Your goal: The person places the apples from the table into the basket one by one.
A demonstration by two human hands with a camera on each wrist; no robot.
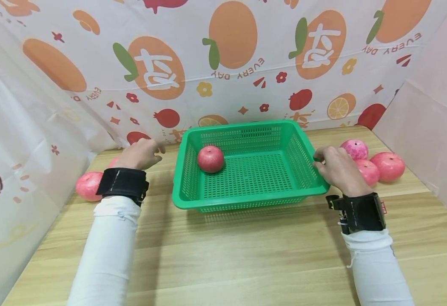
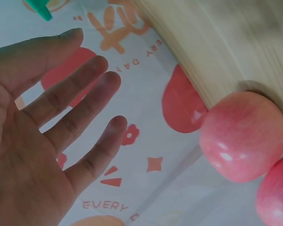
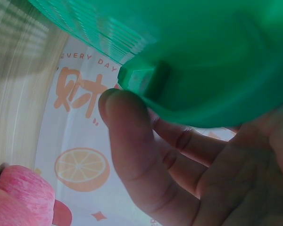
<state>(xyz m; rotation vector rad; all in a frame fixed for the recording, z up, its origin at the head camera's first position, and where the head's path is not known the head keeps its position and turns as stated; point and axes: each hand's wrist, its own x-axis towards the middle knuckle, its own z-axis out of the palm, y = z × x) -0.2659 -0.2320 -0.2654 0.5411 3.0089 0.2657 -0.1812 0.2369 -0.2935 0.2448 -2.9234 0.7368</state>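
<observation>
A green plastic basket (image 1: pixel 246 198) stands on the table, with one red apple (image 1: pixel 210 159) inside near its left wall. My right hand (image 1: pixel 338 168) is at the basket's right rim; in the right wrist view the thumb (image 3: pixel 132 136) lies at the rim's edge and the other fingers curl behind it. Left of the basket, my left hand (image 1: pixel 140 154) hovers apart from it and holds nothing. Its fingers (image 2: pixel 85 122) are spread and slightly bent in the left wrist view. Beside that wrist lies an apple (image 1: pixel 88 186), with another (image 1: pixel 113 162) partly hidden behind the wrist.
Three apples sit close together right of the basket: a mottled one (image 1: pixel 355 149), one (image 1: pixel 368 171) partly behind my right hand, and one (image 1: pixel 387 166) farther right. A fruit-printed cloth (image 1: pixel 223 93) hangs behind the wooden table (image 1: pixel 246 259), with pale cloth at both sides.
</observation>
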